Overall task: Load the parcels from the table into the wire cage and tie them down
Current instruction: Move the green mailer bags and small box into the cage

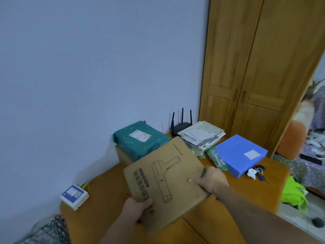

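Parcel in hand: flat brown cardboard box (pixel 165 180) printed with a line drawing, held tilted above the tabletop (pixel 246 187).
Left hand (pixel 135 210): grip closed on the box's near corner.
Right hand (pixel 211 180): grip closed on the box's right edge, thumb on top.
Teal mailer bag (pixel 140 138): resting on another cardboard box (pixel 123 155) by the wall.
Blue box (pixel 241 154): flat on the tabletop, right of a green bottle (pixel 216 158).
White tray (pixel 204 131): holds loose papers.
Wire cage (pixel 47 229): lower left corner, contents not discernible.
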Demonstrator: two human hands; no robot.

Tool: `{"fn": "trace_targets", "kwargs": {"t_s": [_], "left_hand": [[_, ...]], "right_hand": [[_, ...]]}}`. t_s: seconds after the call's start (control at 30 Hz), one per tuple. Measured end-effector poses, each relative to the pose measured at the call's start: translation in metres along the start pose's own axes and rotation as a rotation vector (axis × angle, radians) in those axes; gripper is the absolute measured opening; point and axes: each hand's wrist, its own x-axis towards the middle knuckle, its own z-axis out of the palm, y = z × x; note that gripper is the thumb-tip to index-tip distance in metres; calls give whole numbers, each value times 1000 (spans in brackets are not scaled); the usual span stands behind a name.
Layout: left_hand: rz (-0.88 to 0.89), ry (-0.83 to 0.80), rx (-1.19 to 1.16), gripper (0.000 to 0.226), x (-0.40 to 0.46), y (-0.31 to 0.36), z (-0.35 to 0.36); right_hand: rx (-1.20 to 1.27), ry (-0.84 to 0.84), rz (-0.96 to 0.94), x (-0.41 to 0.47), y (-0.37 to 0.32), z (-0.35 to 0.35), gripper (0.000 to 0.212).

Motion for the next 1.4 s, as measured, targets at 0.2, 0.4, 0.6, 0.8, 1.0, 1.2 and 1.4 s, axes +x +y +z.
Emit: {"fn": "trace_targets", "kwargs": {"t_s": [0.2, 0.4, 0.6, 0.8, 1.0, 1.2, 1.4], "left_hand": [[261, 25, 137, 43, -103, 48, -121], [332, 271, 207, 72, -194, 39, -249], [293, 498, 209, 74, -251, -36, -369], [150, 662, 173, 81, -294, -148, -473], [-7, 770, 126, 88, -334, -260, -552], [-108, 827, 74, 91, -353, -338, -598], [-202, 869, -35, 83, -336, -404, -613]], "right_hand": [[61, 148, -140, -82, -90, -41, 90], [48, 171, -317, -168, -207, -35, 88], [63, 68, -475, -241, -309, 32, 79], [55, -78, -642, -315, -391, 136, 86], [18, -238, -749, -392, -447, 240, 84], [-4, -354, -800, -442, -484, 316, 74], [-80, -421, -881, -453, -508, 385, 71]]}}
